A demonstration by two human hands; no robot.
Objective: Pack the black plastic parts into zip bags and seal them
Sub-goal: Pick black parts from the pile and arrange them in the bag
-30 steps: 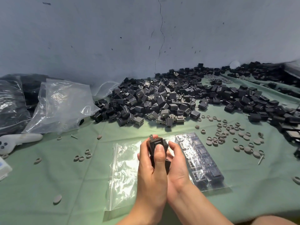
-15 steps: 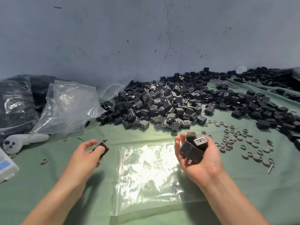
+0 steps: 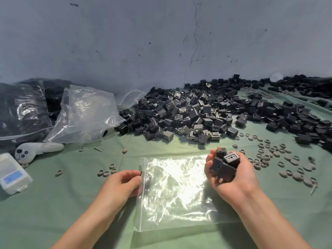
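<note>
black plastic parts (image 3: 16, 121) fill bulging clear bags (image 3: 27, 105) at the far left by the wall; i cannot tell how many bags. just beside them leans a stack of empty clear bags (image 3: 80, 114), also uncountable. in front lie one white controller (image 3: 38, 150) and one white box (image 3: 13, 174) with a blue label, its writing too small to read. one screw (image 3: 98, 149) and scattered grey rings (image 3: 106, 173) lie on the green cloth (image 3: 53, 203). the left hand (image 3: 122, 183) curls its fingers at the open left edge of one zip bag (image 3: 179, 191) lying flat at centre. one dark part (image 3: 147, 178) shows just inside the mouth; whether the fingers grip it or the plastic cannot be told. behind spreads a large pile (image 3: 188, 112) of loose parts, too many to count. the right hand (image 3: 239, 182), palm up, cups a clump (image 3: 223, 168) of three visible parts. a second screw (image 3: 313, 188) lies far right.
</note>
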